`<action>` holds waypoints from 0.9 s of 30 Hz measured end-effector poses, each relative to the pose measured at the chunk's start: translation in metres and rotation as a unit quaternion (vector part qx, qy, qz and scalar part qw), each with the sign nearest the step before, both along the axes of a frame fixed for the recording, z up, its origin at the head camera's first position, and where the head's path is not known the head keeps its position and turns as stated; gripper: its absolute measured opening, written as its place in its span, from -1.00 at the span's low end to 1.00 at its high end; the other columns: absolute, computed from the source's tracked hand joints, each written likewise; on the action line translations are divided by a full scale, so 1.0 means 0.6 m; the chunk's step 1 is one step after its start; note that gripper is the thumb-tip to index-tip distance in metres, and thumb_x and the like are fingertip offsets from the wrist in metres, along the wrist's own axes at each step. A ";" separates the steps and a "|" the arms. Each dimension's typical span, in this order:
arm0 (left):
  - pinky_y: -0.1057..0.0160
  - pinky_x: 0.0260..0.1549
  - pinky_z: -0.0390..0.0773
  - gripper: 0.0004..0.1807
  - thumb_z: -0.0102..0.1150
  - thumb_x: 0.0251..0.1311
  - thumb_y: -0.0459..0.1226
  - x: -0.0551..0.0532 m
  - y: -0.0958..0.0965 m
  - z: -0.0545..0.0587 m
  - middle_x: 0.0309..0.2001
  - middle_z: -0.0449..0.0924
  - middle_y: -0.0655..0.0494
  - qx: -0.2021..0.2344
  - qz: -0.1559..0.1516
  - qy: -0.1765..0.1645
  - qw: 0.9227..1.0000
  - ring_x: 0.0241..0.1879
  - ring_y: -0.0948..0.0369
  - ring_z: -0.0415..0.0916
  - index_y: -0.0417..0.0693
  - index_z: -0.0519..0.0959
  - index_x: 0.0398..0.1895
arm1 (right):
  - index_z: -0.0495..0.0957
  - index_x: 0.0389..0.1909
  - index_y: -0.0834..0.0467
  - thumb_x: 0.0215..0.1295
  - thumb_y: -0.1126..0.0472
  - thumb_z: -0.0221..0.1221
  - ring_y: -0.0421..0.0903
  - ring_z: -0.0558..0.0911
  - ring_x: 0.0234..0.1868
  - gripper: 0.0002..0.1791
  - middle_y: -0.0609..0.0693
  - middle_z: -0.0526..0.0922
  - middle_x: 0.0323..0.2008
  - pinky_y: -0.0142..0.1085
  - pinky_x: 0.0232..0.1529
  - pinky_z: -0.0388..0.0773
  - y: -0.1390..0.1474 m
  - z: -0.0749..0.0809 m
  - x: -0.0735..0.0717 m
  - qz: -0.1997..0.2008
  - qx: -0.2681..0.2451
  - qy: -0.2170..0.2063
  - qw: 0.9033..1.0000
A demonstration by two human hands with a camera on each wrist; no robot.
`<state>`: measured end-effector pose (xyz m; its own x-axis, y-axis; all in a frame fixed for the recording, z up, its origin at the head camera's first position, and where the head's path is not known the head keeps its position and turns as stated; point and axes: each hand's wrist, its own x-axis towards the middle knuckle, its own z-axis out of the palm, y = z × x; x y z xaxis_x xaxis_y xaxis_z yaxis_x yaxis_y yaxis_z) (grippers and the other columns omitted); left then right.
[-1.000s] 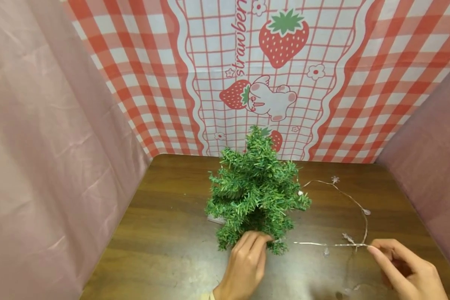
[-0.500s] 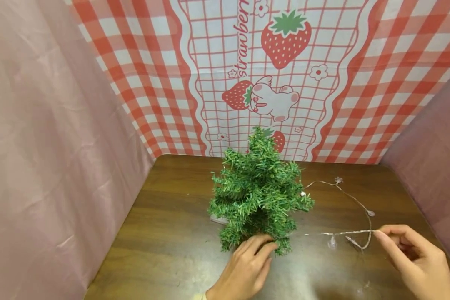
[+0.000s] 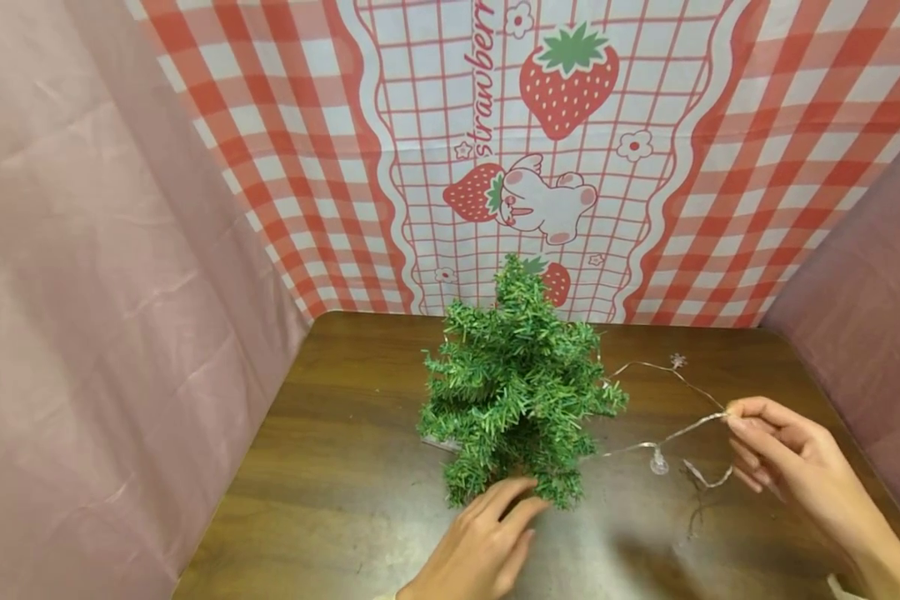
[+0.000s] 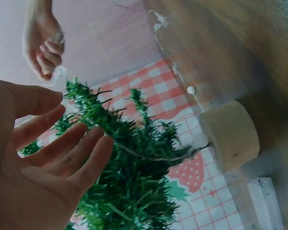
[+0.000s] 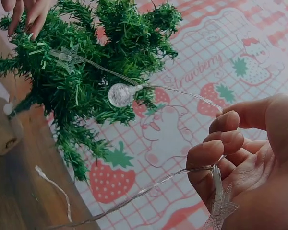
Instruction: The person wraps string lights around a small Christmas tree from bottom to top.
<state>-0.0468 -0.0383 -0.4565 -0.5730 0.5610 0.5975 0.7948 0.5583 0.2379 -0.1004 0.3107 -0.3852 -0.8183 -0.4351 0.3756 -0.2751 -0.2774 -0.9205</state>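
A small artificial Christmas tree (image 3: 521,383) stands on the table. At its lower front branches is my left hand (image 3: 480,537), fingers loosely bent and parted; the left wrist view shows nothing gripped in them. To the right of the tree, my right hand (image 3: 787,450) pinches a clear string of fairy lights (image 3: 693,427) between thumb and fingertips. The string runs taut toward the tree's lower branches, with a round bulb (image 5: 120,95) and a clear star light (image 5: 67,58) on it. Another star light (image 5: 224,208) hangs by my right palm.
A round wooden base (image 4: 232,135) carries the tree on the brown table (image 3: 330,467). Beside the base lies a white box (image 4: 266,203). More string with a snowflake light (image 3: 677,361) curves behind, right of the tree. A checked strawberry cloth (image 3: 562,167) hangs at the back.
My right hand has risen away from the table's front, lifting the light string and its bulb. My left hand has drawn slightly back, its fingers more spread.
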 end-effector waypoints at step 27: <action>0.40 -0.07 0.45 -0.74 0.04 0.07 -0.43 -0.020 -0.050 0.095 -0.15 0.52 0.09 0.086 -0.047 0.104 0.990 -0.14 0.28 0.48 -0.13 0.53 -0.14 | 0.36 -0.18 0.35 0.33 0.22 -0.04 0.08 0.46 -0.67 -0.76 0.30 0.46 -0.60 -0.07 -0.65 0.50 -0.059 -0.113 -0.192 -0.146 0.213 -0.017 0.966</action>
<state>-0.0589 -0.0685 -0.3993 -0.3775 0.4864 0.7880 0.8833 0.4446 0.1487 -0.2158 0.2753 -0.4529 -0.9382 -0.2936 0.1831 -0.2511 0.2133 -0.9442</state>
